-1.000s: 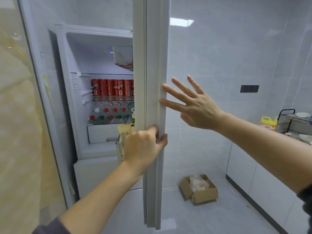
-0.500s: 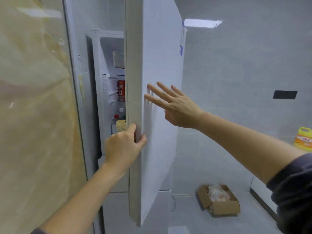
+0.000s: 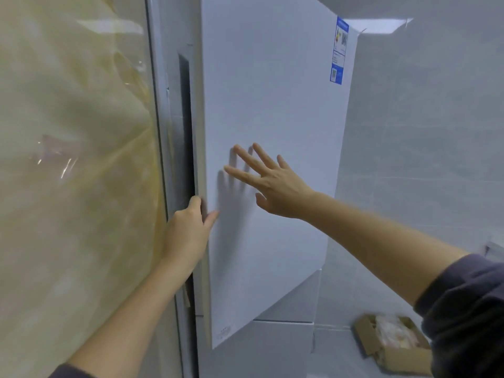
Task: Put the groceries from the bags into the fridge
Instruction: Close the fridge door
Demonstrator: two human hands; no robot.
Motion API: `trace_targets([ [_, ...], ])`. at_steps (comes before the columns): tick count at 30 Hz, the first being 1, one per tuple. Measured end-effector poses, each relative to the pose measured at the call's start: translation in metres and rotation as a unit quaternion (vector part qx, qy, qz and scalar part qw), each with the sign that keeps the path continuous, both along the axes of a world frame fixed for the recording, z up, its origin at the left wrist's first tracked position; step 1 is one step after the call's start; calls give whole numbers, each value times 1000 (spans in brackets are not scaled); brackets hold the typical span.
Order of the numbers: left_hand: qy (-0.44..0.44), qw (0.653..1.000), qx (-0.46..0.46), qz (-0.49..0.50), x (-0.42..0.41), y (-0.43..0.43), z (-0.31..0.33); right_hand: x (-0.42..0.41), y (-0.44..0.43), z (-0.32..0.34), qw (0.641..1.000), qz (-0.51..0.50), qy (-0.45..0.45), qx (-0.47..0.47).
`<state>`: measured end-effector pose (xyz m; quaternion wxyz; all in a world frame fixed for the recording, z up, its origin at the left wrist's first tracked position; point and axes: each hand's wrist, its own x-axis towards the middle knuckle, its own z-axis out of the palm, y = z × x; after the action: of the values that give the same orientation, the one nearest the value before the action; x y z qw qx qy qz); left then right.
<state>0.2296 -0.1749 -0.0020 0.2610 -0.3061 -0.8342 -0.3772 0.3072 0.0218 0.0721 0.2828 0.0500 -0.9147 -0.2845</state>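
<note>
The white fridge door (image 3: 272, 91) stands almost closed, with only a narrow dark gap (image 3: 185, 118) left along its left edge. My left hand (image 3: 188, 230) holds that edge, fingers curled behind it and thumb on the front face. My right hand (image 3: 270, 184) is spread flat with straight fingers, its fingertips at the door's front. The fridge's inside and its contents are hidden. No grocery bag is in view.
A glossy beige panel (image 3: 76, 173) fills the left side, close beside the fridge. A blue label (image 3: 339, 50) sits at the door's top right. Grey wall tiles (image 3: 422, 132) are on the right. An open cardboard box (image 3: 392, 347) with a plastic-wrapped pack lies on the floor at the lower right.
The door has swung from wide open to nearly closed, hiding the cans and bottles inside. Both hands moved with it, the left still on its edge, the right now at its front.
</note>
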Motion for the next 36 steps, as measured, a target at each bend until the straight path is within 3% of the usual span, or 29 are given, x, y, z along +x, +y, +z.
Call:
trace_targets([
  [12,-47,998,14,34,-135,19,-5,-110,16,-25,993,-108,-5,-51],
  [19,-93,994,-33,49,-192,51,-11,-155,22,-32,985,-153,-10,-73],
  [28,-149,988,-18,37,-236,81,-9,-179,47,-37,975,-200,17,-93],
  [36,-175,984,-9,17,-271,98,-10,-192,70,-44,960,-259,-13,-108],
])
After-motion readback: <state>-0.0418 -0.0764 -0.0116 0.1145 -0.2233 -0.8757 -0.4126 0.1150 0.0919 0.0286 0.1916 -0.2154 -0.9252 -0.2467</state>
